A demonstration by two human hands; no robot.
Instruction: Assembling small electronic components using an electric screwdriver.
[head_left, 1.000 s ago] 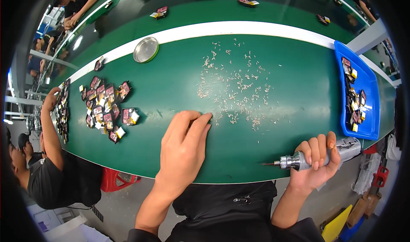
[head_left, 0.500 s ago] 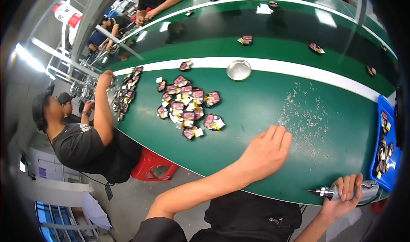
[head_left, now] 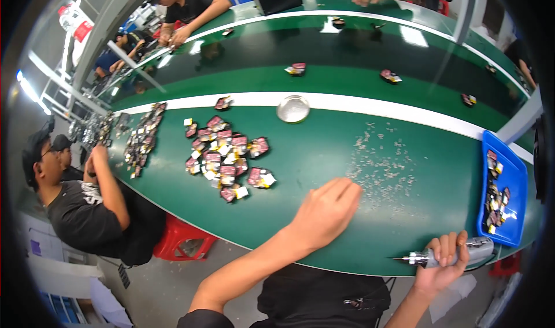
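Note:
My left hand [head_left: 328,213] is low over the green table, its fingers bent and pressed together at the left side of a scatter of tiny pale pieces that look like small screws [head_left: 381,169]. Whatever its fingertips pinch, if anything, is hidden. At the table's near edge my right hand [head_left: 443,261] wraps round a grey electric screwdriver [head_left: 480,249], whose thin bit points left. To the left of my left hand lies a pile of small black and dark-pink parts [head_left: 217,154] with white and yellow tabs.
A round metal dish [head_left: 293,109] stands by the white rail. At right, a blue tray [head_left: 516,198] holds more such parts. Several parts ride on the dark conveyor belt [head_left: 254,56] beyond. On the left sits a co-worker [head_left: 81,209] beside a red stool [head_left: 182,238].
The view has turned, so the table's contents sit further left. My left fingers look more curled beside the small pieces. The co-worker's raised arm at left has come down. My right hand keeps the screwdriver.

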